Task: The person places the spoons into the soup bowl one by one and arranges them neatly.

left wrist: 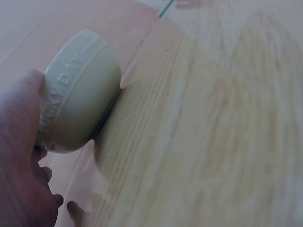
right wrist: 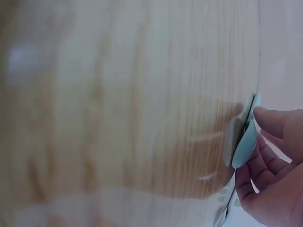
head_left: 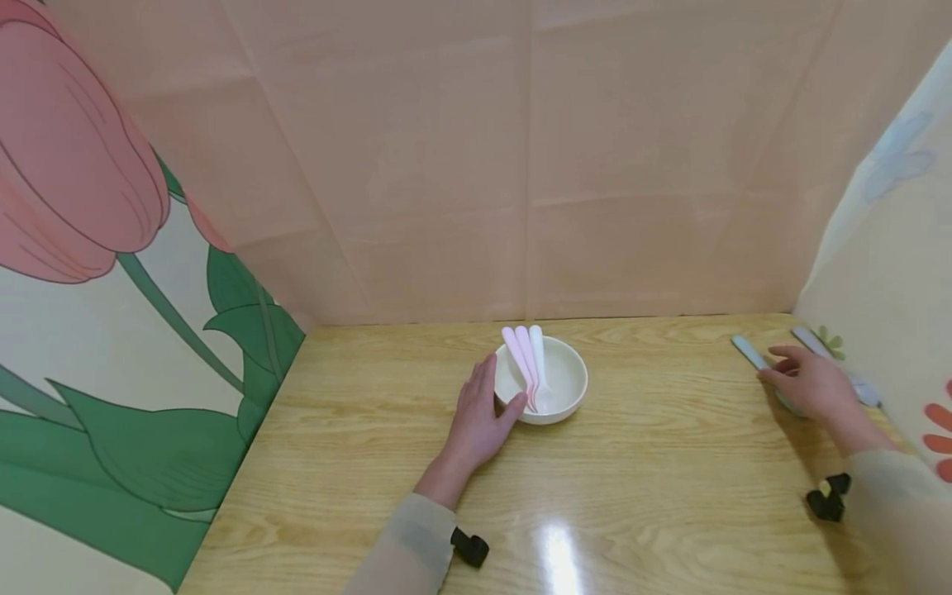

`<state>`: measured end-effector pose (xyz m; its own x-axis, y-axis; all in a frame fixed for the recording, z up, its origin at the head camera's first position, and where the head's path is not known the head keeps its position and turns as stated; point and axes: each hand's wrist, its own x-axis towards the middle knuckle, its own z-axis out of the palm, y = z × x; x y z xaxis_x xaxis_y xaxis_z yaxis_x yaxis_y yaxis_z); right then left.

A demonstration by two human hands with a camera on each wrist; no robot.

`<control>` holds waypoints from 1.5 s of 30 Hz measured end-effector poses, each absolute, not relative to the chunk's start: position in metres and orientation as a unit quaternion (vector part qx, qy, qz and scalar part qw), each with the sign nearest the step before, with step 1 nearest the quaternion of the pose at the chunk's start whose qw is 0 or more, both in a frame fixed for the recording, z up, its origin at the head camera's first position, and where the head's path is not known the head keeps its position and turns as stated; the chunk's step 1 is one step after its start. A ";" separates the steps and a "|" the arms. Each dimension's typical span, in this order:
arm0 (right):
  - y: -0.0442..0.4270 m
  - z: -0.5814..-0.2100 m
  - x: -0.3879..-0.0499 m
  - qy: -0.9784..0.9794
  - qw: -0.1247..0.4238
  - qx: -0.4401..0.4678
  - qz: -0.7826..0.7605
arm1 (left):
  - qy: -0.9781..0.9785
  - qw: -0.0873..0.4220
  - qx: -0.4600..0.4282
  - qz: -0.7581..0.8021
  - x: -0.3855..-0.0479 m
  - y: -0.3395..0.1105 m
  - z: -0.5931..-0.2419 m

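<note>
A white bowl [head_left: 571, 397] stands on the wooden table, with two pink-handled utensils [head_left: 516, 347] and one white-handled utensil [head_left: 537, 351] leaning in it. My left hand [head_left: 478, 417] lies against the bowl's left side. Its fingers run along the wall and the thumb touches the near rim; the left wrist view shows raised lettering on the bowl [left wrist: 87, 90]. At the far right of the table my right hand [head_left: 812, 388] pinches a pale green spoon [right wrist: 245, 147] low at the tabletop. Part of the spoon's handle [head_left: 746, 350] sticks out beyond the fingers.
Beside the right hand, a greyish-blue utensil [head_left: 864, 390] lies along the table's right edge. A plain pinkish backdrop [head_left: 431, 165] rises behind the table. Printed panels with a tulip [head_left: 74, 149] and other flowers flank it left and right.
</note>
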<state>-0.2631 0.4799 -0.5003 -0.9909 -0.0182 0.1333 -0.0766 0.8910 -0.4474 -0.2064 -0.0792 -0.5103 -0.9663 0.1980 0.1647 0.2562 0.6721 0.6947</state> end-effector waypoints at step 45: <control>0.476 -0.492 -0.260 -0.977 0.041 0.015 0.210 | -0.909 0.044 -0.131 -0.394 -0.208 -0.079 -0.511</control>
